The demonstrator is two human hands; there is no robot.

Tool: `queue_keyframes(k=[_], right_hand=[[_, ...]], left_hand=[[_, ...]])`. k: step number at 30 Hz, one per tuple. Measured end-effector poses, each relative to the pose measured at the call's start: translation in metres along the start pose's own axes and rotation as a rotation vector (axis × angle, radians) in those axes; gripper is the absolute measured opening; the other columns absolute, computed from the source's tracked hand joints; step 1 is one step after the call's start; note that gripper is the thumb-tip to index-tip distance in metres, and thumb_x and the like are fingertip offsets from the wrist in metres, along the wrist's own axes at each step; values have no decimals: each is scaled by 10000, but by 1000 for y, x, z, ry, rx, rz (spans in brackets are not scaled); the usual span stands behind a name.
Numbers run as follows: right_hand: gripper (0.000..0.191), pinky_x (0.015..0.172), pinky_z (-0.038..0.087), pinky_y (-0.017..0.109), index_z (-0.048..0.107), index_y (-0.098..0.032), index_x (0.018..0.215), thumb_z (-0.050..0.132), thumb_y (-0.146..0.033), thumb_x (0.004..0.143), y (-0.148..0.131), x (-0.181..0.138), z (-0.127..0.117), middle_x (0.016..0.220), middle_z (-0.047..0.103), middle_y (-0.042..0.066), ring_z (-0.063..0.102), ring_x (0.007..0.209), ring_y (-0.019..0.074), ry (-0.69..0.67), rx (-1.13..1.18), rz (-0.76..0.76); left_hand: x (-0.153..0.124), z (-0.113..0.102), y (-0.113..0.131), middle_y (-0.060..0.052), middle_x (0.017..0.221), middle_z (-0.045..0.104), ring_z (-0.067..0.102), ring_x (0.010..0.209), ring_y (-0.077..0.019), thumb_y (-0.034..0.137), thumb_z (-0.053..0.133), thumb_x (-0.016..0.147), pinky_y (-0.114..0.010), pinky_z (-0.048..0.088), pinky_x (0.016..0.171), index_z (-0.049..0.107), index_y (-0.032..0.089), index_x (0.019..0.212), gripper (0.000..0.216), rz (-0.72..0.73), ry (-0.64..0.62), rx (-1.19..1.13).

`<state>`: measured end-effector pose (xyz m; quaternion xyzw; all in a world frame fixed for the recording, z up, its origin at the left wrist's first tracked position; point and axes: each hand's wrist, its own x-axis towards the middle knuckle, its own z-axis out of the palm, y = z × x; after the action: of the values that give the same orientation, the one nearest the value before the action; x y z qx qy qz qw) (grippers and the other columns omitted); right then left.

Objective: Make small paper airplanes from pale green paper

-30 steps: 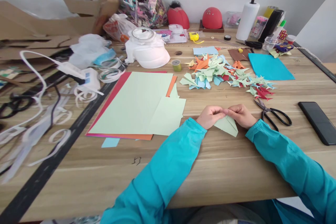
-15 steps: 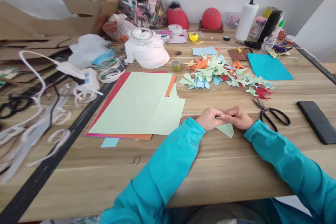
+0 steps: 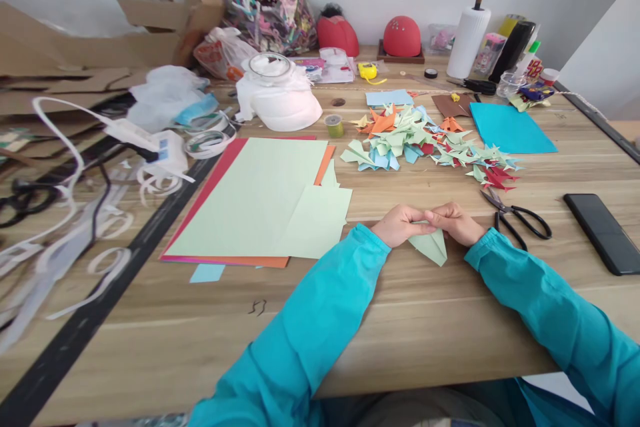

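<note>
Between my two hands is a folded piece of pale green paper (image 3: 431, 247), its pointed lower part showing below the fingers. My left hand (image 3: 399, 225) pinches it from the left, and my right hand (image 3: 459, 223) grips its upper right side. The fingertips meet at the top and hide that edge. Beyond them lies a heap of folded paper pieces (image 3: 400, 137) in green, blue, orange and red. To the left, a pale green sheet (image 3: 250, 197) tops a stack of coloured paper, with a smaller green square (image 3: 320, 223) overlapping it.
Black-handled scissors (image 3: 520, 217) lie just right of my right hand, and a phone (image 3: 604, 233) farther right. A thread spool (image 3: 334, 125) and a bright blue sheet (image 3: 513, 128) lie farther back. Cables and a white power strip (image 3: 170, 153) clutter the left side.
More of the folded green paper shows beneath my fingers now, and its tip sits slightly lower. My fingers have shifted a little on its upper edge.
</note>
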<state>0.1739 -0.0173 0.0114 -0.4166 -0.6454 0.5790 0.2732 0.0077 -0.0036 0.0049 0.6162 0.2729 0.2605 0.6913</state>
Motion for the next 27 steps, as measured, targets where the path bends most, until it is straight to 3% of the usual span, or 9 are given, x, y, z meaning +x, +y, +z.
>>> queue_keyframes(k=[6,14,18,22,27], right_hand=[[559,419,141,235,351,-159,411,589,-568,710,-3,0,1,429,226,-72,180,442,36,-31,44,-30],[513,399,154,221,397,-151,456,576,-543,735,-1,-1,-1,440,287,-68,213,423,35,-45,53,-22],[510,404,170,214,389,-147,464,549,-525,767,2,0,-2,469,281,-62,222,449,38,-82,5,-46],[495,405,179,210,386,-146,477,546,-504,779,4,1,-3,487,277,-58,234,462,40,-84,-39,-71],[492,395,177,206,386,-146,469,569,-492,766,2,1,-2,483,270,-59,229,456,38,-60,-47,-91]], left_hand=[[1,0,-5,1,638,646,578,696,-160,334,730,613,-289,440,702,713,131,685,216,-19,51,37],[-2,1,0,-25,704,671,583,779,-174,301,640,675,-293,429,759,703,136,697,177,-32,48,-70],[-2,0,2,-5,619,627,544,659,-133,257,611,647,-250,402,647,681,123,650,152,-59,59,-49],[-2,1,0,23,495,510,426,500,-84,298,585,637,-224,291,492,625,108,573,204,-111,96,-14],[-2,3,0,27,485,464,392,490,-77,323,566,643,-224,263,479,584,108,540,240,-112,125,15]])
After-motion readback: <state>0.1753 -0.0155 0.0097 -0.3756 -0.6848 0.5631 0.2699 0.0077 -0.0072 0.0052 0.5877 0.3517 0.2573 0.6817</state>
